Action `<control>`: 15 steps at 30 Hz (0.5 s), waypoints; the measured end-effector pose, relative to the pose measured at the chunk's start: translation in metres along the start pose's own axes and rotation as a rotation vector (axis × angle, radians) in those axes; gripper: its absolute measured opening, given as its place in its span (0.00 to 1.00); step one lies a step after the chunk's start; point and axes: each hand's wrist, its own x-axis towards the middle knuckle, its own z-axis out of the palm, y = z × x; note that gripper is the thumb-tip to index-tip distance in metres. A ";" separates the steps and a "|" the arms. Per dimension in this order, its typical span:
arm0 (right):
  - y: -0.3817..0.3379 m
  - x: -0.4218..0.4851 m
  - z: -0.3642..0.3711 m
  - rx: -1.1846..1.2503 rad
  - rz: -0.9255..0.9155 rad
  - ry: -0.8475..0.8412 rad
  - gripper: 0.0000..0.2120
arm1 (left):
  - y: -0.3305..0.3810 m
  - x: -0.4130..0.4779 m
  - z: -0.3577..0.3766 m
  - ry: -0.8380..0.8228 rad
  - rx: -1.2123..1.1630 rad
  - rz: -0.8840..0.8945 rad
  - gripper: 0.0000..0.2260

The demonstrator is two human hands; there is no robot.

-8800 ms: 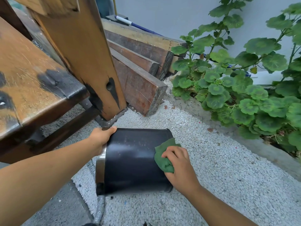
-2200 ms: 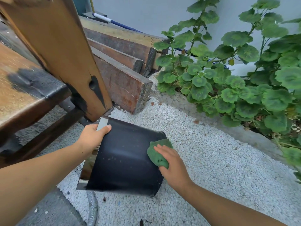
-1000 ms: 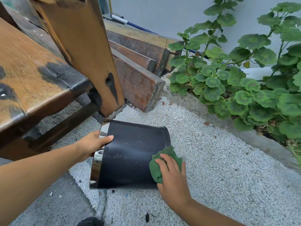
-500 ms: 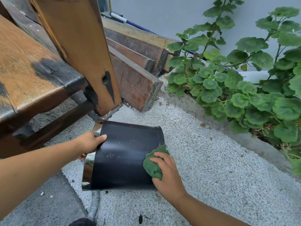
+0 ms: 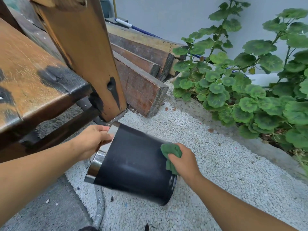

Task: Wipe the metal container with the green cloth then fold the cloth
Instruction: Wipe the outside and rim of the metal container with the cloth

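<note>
The metal container (image 5: 133, 165) — a matte black cylinder with a shiny steel rim — lies tilted over white gravel (image 5: 208, 172). The left hand (image 5: 90, 141) grips its rim; the right hand (image 5: 182, 160) presses a crumpled green cloth (image 5: 170, 150) against its side.

Both bare forearms reach forward from the lower frame. The left hand (image 5: 92, 141), entering from 8 o'clock, curls its fingers in a closed grasp. The right hand (image 5: 183, 160), entering from 5 o'clock, is bunched with knuckles up, fingers pointing toward 10 o'clock.
</note>
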 end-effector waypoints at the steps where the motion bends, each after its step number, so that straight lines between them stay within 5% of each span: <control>1: -0.001 0.006 -0.005 -0.001 0.022 0.000 0.10 | 0.002 -0.001 0.003 -0.040 -0.040 -0.002 0.11; 6: -0.005 0.024 -0.019 -0.032 0.060 -0.074 0.07 | -0.006 0.000 0.013 -0.094 0.133 -0.067 0.27; 12: -0.010 0.023 -0.016 -0.174 -0.010 -0.126 0.08 | 0.002 0.014 0.019 -0.015 0.170 -0.053 0.16; 15: -0.003 0.007 -0.022 -0.163 -0.030 -0.118 0.11 | 0.010 0.013 0.026 0.031 0.204 -0.040 0.18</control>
